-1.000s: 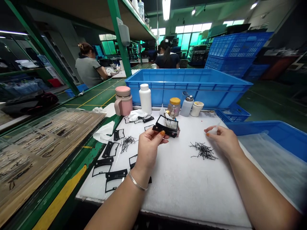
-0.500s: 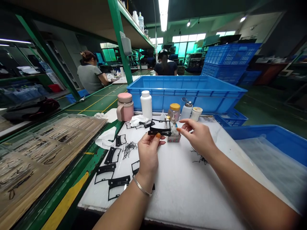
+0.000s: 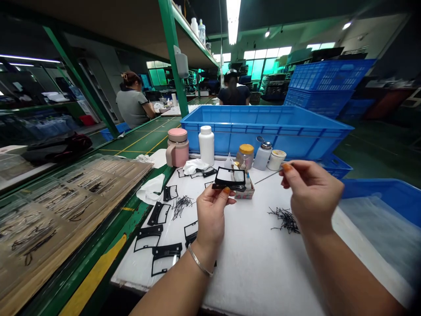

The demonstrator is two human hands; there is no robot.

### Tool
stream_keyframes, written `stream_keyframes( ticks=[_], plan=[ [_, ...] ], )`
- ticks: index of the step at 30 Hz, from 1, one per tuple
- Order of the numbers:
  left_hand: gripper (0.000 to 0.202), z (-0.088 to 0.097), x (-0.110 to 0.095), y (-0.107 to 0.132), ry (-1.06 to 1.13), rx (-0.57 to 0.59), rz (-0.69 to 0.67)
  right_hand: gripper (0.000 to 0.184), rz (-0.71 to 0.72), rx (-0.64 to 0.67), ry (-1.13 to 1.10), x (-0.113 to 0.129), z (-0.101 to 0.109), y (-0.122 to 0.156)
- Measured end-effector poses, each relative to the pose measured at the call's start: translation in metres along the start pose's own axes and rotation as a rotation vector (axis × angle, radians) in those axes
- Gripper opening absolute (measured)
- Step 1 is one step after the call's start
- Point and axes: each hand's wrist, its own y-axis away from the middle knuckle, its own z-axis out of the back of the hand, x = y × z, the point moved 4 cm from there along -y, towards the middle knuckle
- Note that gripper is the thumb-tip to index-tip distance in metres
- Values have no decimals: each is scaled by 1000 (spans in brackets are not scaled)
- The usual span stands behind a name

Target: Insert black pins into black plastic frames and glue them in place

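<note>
My left hand [image 3: 213, 213] pinches a black plastic frame [image 3: 229, 186] between thumb and fingers, held up over the white work surface [image 3: 250, 259]. To the right, my right hand [image 3: 311, 193] is closed at thumb and forefinger on a thin dark rod [image 3: 268, 176], which points left toward the small box [image 3: 249, 192]. What kind of tool the rod is, I cannot tell. Below the right hand lies a pile of short black strips [image 3: 284, 219]. Several more black frames [image 3: 167, 254] are spread at the left, beside a second pile of black strips [image 3: 182, 205].
Behind the box stand a pink mug [image 3: 178, 149], a white bottle [image 3: 206, 147], a yellow-lidded jar [image 3: 246, 154] and a pump bottle [image 3: 262, 157]. A large blue crate [image 3: 266, 136] blocks the back. A compartment tray [image 3: 75, 193] lies left. Two people sit farther off.
My right hand has drawn away from the small box to the right, and the thin rod now shows in its fingers. My left hand still holds the black frame. The view has shifted slightly.
</note>
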Motion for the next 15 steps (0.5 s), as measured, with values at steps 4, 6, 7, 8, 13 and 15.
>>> stream_keyframes(
  ticks=[4,6,7,8,13,15],
  plan=[
    [16,-1,0,0,-1,8,12,6,-143,-17,-337,9,10,8],
    [16,-3,0,1,-3,25,19,4,-225,41,-465,12,8,14],
    [15,-4,1,1,-8,34,22,4,-254,76,-501,13,6,16],
    [15,-5,2,2,-14,43,24,5,-272,110,-524,15,3,19],
    [14,-9,5,5,-46,82,34,7,-299,196,-522,19,-8,30],
    [15,-10,5,5,-58,94,35,8,-295,191,-492,18,-10,32]
  ],
)
